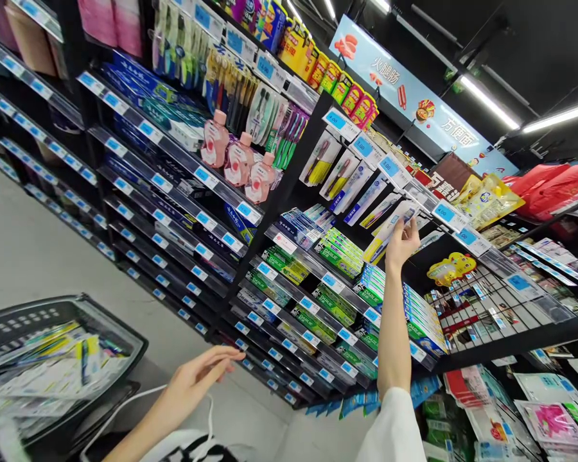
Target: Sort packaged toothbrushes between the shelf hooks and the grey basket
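Observation:
My right hand (403, 239) reaches up to a row of hanging packs, its fingers closed on the upper part of a toothbrush in a blister pack (381, 236). That pack hangs among other packaged toothbrushes (340, 176) below a rail of price tags. Whether it is still on its hook cannot be told. Down at the lower left, my left hand (207, 369) is in the air with fingers stretched out and nothing in it. A dark basket (139, 346) beyond it, at the left edge, holds many toothbrush packs (43, 385).
Green toothpaste boxes (340, 253) fill the shelves under the hanging packs. Pink bottles (238, 160) stand on the shelf to the left. A wire rack (481, 308) is right of my right arm. A white cord (125, 398) runs beside the basket.

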The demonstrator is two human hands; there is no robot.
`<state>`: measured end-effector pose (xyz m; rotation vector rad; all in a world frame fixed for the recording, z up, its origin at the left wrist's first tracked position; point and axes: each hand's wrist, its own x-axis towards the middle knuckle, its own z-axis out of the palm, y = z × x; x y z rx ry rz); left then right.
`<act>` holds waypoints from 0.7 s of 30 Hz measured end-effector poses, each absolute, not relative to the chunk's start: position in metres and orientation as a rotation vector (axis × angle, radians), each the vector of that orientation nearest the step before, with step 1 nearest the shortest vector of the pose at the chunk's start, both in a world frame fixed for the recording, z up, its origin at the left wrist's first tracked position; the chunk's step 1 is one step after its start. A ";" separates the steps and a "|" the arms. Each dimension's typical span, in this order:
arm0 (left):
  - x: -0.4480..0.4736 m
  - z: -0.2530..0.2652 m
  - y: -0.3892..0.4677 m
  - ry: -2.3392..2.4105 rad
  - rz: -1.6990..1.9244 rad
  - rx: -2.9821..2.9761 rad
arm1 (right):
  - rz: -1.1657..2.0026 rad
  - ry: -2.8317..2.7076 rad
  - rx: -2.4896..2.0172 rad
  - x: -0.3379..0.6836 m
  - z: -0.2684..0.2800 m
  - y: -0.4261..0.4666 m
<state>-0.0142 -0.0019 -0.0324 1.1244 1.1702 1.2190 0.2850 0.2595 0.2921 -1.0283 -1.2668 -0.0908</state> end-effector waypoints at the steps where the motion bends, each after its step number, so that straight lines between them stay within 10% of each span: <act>1: -0.016 -0.034 -0.002 1.169 1.210 1.135 | -0.128 -1.274 -1.037 0.283 0.292 0.258; 21: -0.042 -0.078 0.005 1.339 1.388 1.099 | -0.119 -1.324 -1.275 0.272 0.306 0.267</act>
